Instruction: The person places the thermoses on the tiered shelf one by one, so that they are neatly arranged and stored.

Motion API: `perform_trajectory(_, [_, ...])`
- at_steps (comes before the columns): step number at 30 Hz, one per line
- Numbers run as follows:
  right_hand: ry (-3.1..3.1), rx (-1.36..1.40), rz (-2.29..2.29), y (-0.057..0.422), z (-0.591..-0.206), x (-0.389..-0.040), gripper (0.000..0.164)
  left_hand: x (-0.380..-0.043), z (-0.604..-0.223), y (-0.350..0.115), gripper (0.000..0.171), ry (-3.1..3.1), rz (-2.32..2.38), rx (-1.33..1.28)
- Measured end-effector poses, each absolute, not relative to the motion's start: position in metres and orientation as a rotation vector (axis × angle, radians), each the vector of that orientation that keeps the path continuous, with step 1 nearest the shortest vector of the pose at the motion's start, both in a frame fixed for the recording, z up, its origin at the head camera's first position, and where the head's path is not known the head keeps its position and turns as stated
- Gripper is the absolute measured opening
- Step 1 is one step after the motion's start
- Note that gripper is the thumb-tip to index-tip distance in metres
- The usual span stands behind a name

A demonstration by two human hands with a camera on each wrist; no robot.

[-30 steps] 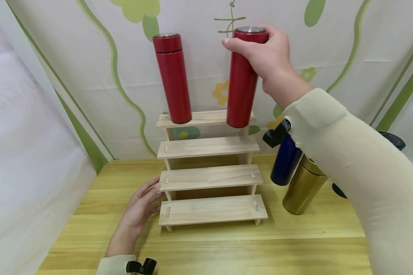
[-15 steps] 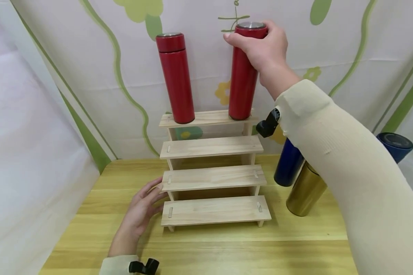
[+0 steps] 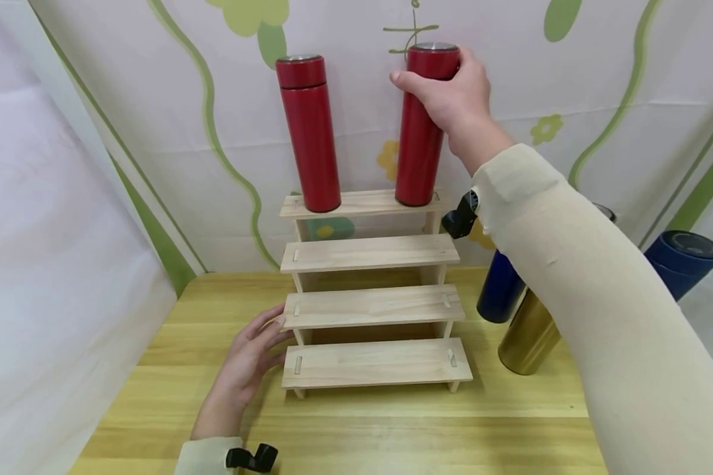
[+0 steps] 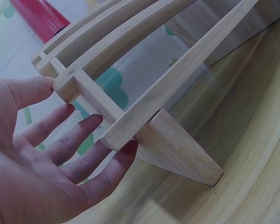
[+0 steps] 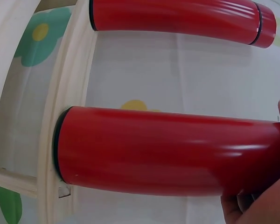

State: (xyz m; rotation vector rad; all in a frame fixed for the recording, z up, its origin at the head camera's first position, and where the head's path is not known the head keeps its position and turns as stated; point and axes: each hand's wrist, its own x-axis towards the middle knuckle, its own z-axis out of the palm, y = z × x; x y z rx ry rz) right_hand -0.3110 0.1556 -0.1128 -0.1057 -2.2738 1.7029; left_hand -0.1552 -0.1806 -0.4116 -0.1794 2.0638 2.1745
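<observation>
My right hand [image 3: 463, 105] grips a red thermos [image 3: 418, 155] near its lid, thumb to the left. The thermos stands upright on the right end of the top step of a wooden four-tier stand [image 3: 374, 309]; in the right wrist view its base [image 5: 63, 144] meets the board. A second red thermos [image 3: 311, 148] stands at the left end of that step. My left hand [image 3: 240, 369] is at the stand's left side. In the left wrist view its thumb [image 4: 35, 89] and little finger [image 4: 114, 172] touch the ends of the boards, the fingers loosely bent.
Right of the stand, partly behind my sleeve, are a dark blue thermos [image 3: 499, 290], a gold thermos [image 3: 529, 336] and another blue bottle [image 3: 683, 257]. All rests on a wooden table [image 3: 362, 435]. A patterned cloth [image 3: 356, 99] hangs behind.
The red thermos in my right hand has come down onto the top step. My left hand stays by the stand, and the head view has shifted slightly.
</observation>
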Motion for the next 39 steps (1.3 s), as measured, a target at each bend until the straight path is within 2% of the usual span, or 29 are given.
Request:
perform_trajectory(20, [-2.390,-0.095,1.654,0.161,-0.134,-0.311,0.081,-0.157,-0.414,-0.179,0.054,2.051,2.175,-0.180])
perform_trajectory(31, [-2.385,-0.123,1.599,0.187,-0.140,-0.296,0.088,-0.159,-0.411,-0.183,0.055,2.054,2.158,-0.148])
perform_trajectory(39, [-2.273,-0.077,1.724,0.211,-0.146,-0.274,0.081,-0.158,-0.414,-0.186,0.055,2.042,2.167,-0.160])
